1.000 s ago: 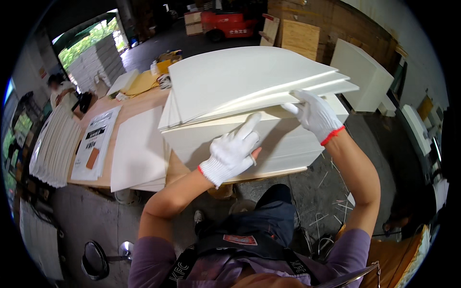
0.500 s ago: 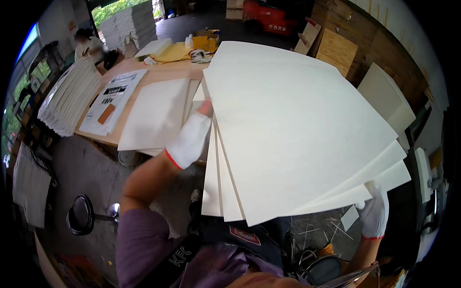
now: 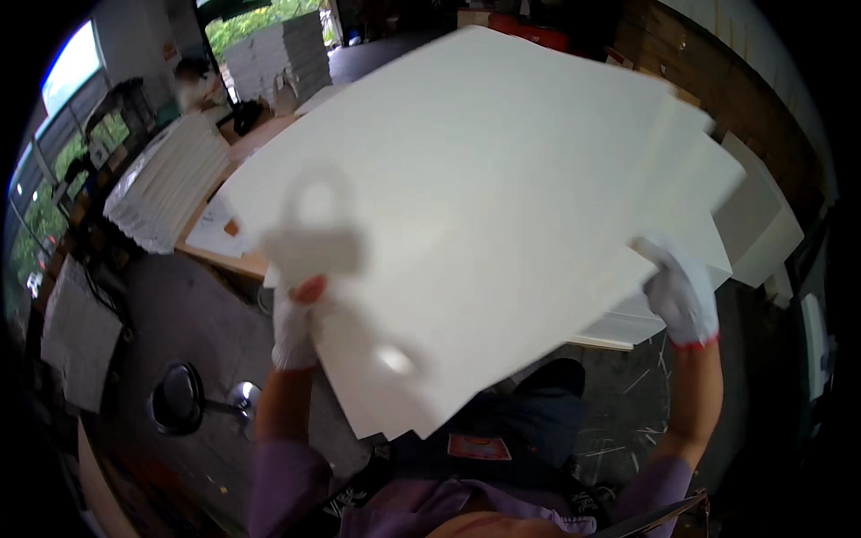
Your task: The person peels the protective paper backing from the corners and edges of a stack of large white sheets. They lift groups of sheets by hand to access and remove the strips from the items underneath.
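Several large white sheets (image 3: 466, 206), fanned slightly out of line, are held up in front of me between both hands. My left hand (image 3: 297, 325), in a white glove with bare fingertips, grips their left edge, its thumb lying on the top sheet. At the right edge my right hand (image 3: 680, 291), gloved the same way, clasps the sheets with the thumb on top. Fingers of both hands are hidden beneath the sheets. A blurred shadow falls across the left part of the top sheet.
Behind the sheets stands a wooden table (image 3: 256, 262), mostly covered from view. A tall stack of white sheets (image 3: 170, 179) is at its left. A black stool (image 3: 179, 399) stands on the floor at lower left. More white boards (image 3: 758, 211) lean at right. A person (image 3: 199, 90) sits far left.
The fanned sheets have turned and shifted left, now covering most of the table. My left hand has moved left and down along their edge; my right hand has moved up.
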Demonstrator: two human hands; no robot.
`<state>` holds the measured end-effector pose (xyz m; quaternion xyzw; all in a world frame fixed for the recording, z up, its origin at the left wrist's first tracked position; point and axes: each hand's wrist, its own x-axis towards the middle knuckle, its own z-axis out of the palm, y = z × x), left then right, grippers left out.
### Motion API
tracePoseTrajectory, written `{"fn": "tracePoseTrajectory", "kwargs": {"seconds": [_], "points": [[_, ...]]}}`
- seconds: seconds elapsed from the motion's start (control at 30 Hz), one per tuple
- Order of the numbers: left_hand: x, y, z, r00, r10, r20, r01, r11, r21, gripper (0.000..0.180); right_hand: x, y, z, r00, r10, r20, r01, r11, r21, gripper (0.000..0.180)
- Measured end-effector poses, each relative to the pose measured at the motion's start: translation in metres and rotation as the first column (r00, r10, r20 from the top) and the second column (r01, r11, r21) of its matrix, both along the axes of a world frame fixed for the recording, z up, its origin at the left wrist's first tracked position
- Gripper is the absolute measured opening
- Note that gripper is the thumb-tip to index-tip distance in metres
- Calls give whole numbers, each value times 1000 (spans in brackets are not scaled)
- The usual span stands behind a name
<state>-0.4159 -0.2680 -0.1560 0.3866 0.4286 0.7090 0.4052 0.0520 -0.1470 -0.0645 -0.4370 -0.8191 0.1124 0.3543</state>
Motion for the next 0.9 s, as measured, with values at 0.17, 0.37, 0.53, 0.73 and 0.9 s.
{"fn": "tracePoseTrajectory", "kwargs": {"seconds": [0.17,0.37,0.53,0.73,0.9], "points": [[-62,-20,-30,975,82,207,-122,974,190,44,-176,22,-1,928,362,-81,-350,927,133,47],[-127,43,-95,917,302,260,-354,917,182,42,-368,0,-110,334,-28,-942,-742,608,-281,57],[-174,93,-225,848,358,391,-345,933,-105,41,-423,76,-231,516,-192,-835,-594,622,-510,48],[-171,131,-329,789,410,458,-354,912,-206,42,-416,118,-352,406,-536,-740,-724,306,-619,42],[-168,134,-319,719,478,504,-356,877,-323,44,-422,115,-350,494,-506,-707,-603,387,-698,57]]}}
